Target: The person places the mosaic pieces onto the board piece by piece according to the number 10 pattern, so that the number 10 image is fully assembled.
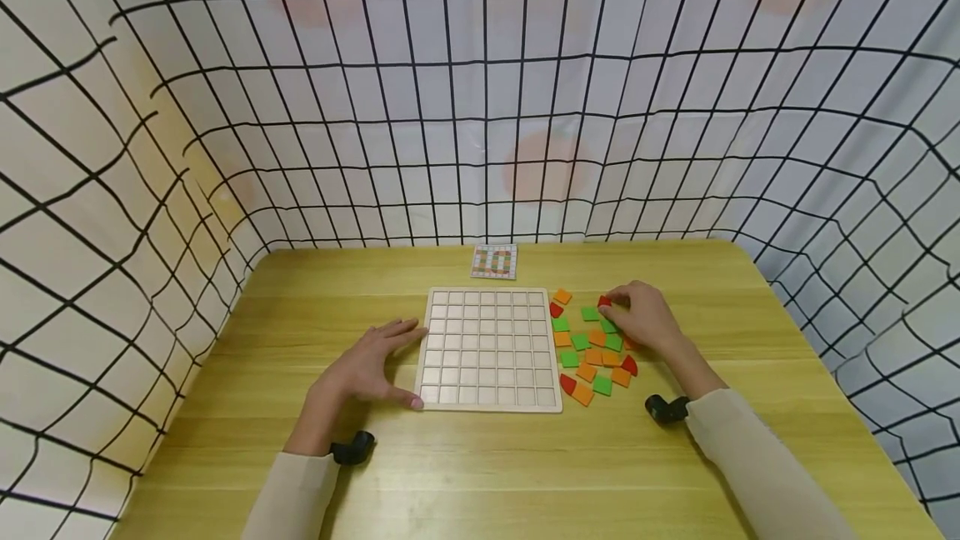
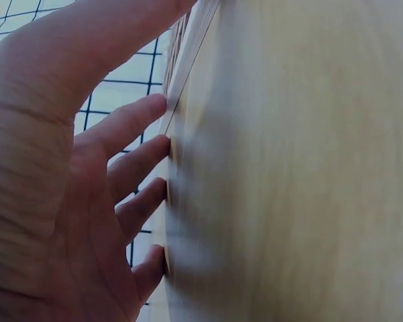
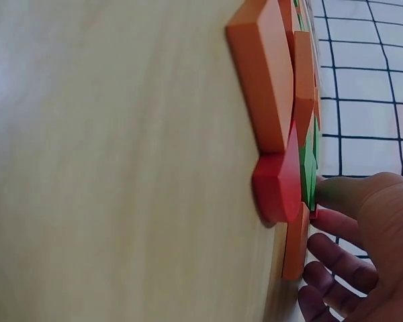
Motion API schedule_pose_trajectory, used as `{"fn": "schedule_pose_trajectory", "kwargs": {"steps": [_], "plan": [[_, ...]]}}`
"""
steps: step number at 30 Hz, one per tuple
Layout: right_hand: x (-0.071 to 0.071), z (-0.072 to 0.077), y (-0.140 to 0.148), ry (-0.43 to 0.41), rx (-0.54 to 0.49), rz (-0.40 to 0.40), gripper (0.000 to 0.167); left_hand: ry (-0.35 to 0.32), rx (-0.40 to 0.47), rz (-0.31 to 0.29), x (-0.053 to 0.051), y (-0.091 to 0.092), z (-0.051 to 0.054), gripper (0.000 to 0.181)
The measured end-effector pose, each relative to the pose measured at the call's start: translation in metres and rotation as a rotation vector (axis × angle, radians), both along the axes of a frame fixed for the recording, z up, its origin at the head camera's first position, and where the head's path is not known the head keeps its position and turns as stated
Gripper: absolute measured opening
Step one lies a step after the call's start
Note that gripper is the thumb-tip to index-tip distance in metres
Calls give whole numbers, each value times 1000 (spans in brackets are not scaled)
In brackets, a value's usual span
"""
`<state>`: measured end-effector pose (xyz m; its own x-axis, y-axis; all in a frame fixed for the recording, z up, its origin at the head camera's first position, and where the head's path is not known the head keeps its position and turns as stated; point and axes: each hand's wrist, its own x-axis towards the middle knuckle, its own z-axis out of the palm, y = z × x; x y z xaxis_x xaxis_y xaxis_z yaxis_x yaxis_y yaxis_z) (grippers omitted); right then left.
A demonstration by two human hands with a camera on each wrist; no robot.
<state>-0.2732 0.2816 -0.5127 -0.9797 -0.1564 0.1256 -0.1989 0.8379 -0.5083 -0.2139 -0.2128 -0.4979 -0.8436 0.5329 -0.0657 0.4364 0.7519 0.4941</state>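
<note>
From the head view, the left hand [image 1: 369, 363] is sitting at the left edge of the pale gridded board [image 1: 485, 348], fingers spread, thumb down by the near corner. Over on the other side, the right hand [image 1: 643, 317] has thumb and index finger pinching a red piece [image 1: 604, 301] at the far side of a scatter of green tiles [image 1: 570, 358] and orange tiles [image 1: 582, 394], all on the worktop [image 1: 450, 473] just right of the board. Only that view gets the little patterned card [image 1: 494, 262] beyond the board. Left wrist cam adds the four fingertips lined up low, though the thumb tip's cut off. Right wrist cam shows how chunky the tiles are, plus a rounded red piece [image 3: 280, 181] touching an orange one, but the pinched piece is mostly hidden there, basically just a sliver of red.
</note>
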Motion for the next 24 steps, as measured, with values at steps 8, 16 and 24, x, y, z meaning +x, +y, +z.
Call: {"fn": "schedule_pose_trajectory", "kwargs": {"steps": [8,16,24], "plan": [[-1,0,-2,-8,7,7,37,-5,7,-1,1,0,0,117],[1,4,-7,0,-32,26,38,-15,2,13,0,0,-1,118],[3,14,-23,-12,-79,44,35,-20,5,12,0,1,-1,118]]}}
